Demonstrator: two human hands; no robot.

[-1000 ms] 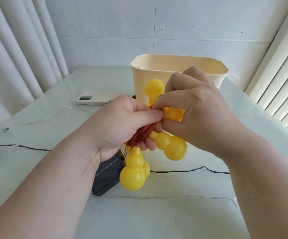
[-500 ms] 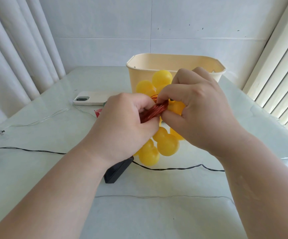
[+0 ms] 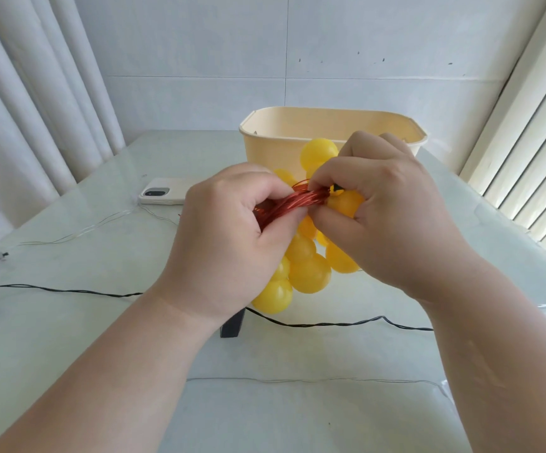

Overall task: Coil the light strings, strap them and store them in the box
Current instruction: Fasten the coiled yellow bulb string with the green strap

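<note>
A coiled light string of red copper wire (image 3: 292, 204) with several yellow gourd-shaped bulbs (image 3: 309, 273) hangs in the air in front of the cream box (image 3: 330, 120). My left hand (image 3: 229, 243) grips the left side of the wire bundle. My right hand (image 3: 382, 217) pinches the bundle's right end, where a small black piece shows between the fingertips. Bulbs stick out above and below both hands.
A white phone (image 3: 163, 195) lies on the glass table left of the box. A black cable (image 3: 330, 323) crosses the table to a black block (image 3: 231, 326) under my left wrist. Thin silver wires (image 3: 297, 380) run across the near table and at the left. Curtains flank both sides.
Both hands lifted the bundle and turned the wire from upright to nearly level. The bulbs bunched closer under the hands, and the black block is now mostly hidden behind my left wrist.
</note>
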